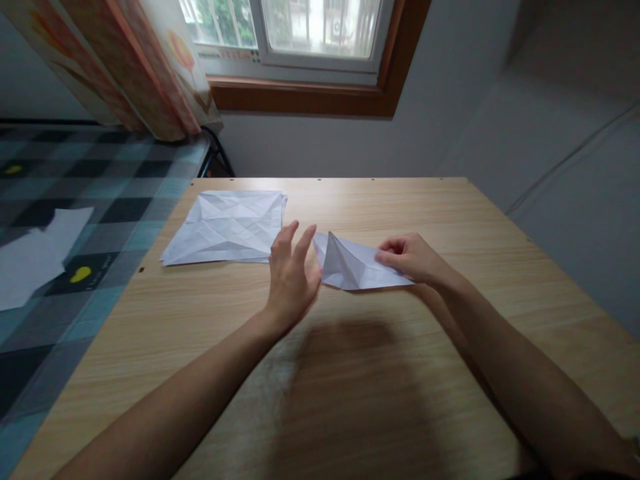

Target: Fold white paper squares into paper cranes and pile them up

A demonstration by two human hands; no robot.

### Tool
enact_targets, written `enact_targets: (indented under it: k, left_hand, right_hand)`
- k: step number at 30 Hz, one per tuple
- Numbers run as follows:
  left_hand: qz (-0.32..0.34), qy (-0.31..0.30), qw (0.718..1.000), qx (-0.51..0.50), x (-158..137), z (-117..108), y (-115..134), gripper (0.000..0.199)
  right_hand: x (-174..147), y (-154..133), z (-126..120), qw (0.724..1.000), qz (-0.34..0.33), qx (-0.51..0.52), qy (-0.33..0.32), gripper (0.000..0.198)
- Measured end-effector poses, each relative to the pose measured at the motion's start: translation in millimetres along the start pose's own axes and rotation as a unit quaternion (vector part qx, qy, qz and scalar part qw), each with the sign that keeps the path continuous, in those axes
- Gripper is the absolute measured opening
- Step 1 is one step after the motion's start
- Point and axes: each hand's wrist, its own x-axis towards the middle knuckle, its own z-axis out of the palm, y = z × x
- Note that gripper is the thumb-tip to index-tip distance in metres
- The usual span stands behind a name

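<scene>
A folded sheet of white paper [367, 267] lies between my hands on the wooden table, one pointed flap standing up near its left end. My right hand [413, 257] pinches the paper's right end between thumb and fingers. At the left end is my left hand [294, 270], its fingers raised and spread apart; the thumb side is close to the paper's edge, and I cannot tell whether it touches. Just beyond my left hand lies a stack of creased white paper sheets [230, 227].
The light wooden table [210, 400] reaches to the wall below a window [320, 33]. On the left stands a bed with a checked cover [30, 353], with loose white sheets [35, 257] on it. A curtain [125, 60] hangs at the upper left. A cable [565, 163] runs along the right wall.
</scene>
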Motion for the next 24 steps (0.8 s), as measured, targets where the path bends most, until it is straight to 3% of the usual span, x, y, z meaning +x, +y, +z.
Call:
enact_targets:
  k: [4, 8, 11, 15, 18, 24]
  left_hand:
    - [0.153, -0.155, 0.976, 0.013, -2.8, -3.7, 3.4, 0.071]
    - [0.202, -0.273, 0.94, -0.026, -3.5, -7.7, 9.0, 0.063]
    - [0.199, -0.309, 0.929, -0.032, -1.8, -11.0, 13.7, 0.062]
    - [0.183, -0.335, 0.923, -0.048, 0.3, -11.1, 15.2, 0.089]
    - [0.154, -0.338, 0.924, -0.094, 1.3, -9.6, 14.5, 0.098]
    - [0.149, -0.345, 0.922, -0.091, 2.5, -11.8, 21.9, 0.072]
  right_hand:
    - [-4.3, -4.5, -10.2, 0.999, 0.014, 0.026, -0.028, 0.029]
    - [-7.1, -8.6, -14.3, 0.998, 0.004, 0.028, -0.063, 0.023]
    - [-8.1, -11.1, -15.5, 0.996, -0.015, 0.018, -0.082, 0.019]
    - [-8.5, -12.8, -15.1, 0.996, -0.025, 0.011, -0.081, 0.019]
    - [-8.6, -14.1, -13.5, 0.997, -0.029, 0.01, -0.074, 0.023]
    - [-9.8, -19.0, -9.3, 0.998, -0.026, 0.001, -0.064, 0.025]
